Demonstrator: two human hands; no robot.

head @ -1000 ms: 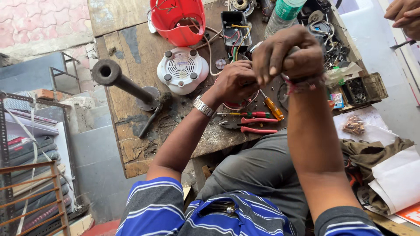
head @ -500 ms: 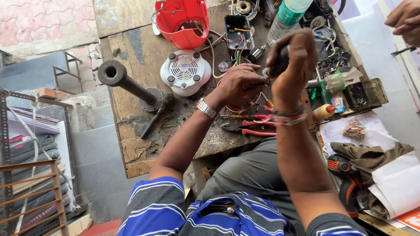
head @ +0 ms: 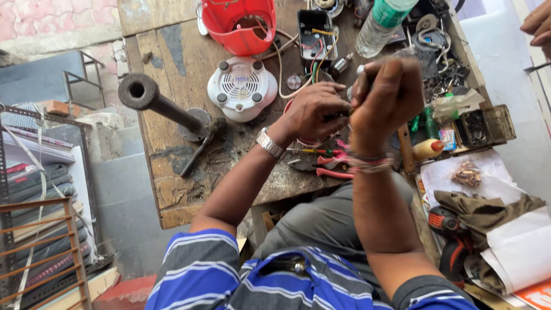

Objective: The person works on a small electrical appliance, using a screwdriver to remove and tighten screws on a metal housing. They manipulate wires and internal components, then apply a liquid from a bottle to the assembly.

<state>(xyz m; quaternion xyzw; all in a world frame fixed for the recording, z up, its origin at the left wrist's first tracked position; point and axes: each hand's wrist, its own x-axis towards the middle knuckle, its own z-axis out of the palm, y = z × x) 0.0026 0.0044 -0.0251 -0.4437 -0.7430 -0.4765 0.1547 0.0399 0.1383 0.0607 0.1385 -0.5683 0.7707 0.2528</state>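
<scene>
My left hand (head: 313, 112), with a metal watch on the wrist, hovers over a round red-rimmed part (head: 301, 140) on the wooden bench (head: 172, 189). Its fingers pinch a small dark part that is mostly hidden. My right hand (head: 387, 95), with thread bands at the wrist, is a raised fist pressed against the left fingers. It grips a thin tool whose pale end (head: 360, 70) sticks out on top. Coloured wires (head: 315, 63) run from the hands up to an open black box (head: 314, 31).
A white vented round base (head: 241, 86) and a red plastic housing (head: 241, 23) stand behind the hands. An iron pipe stand (head: 158, 103) is at the left. Red-handled pliers (head: 330, 171), a yellow bottle (head: 427, 149), a clear bottle (head: 381, 20) and a drill (head: 453, 241) lie around. Another person's hand (head: 539, 26) shows top right.
My right hand has turned from lying fingers-down over the work into an upright fist beside the left hand. The left hand stays in place.
</scene>
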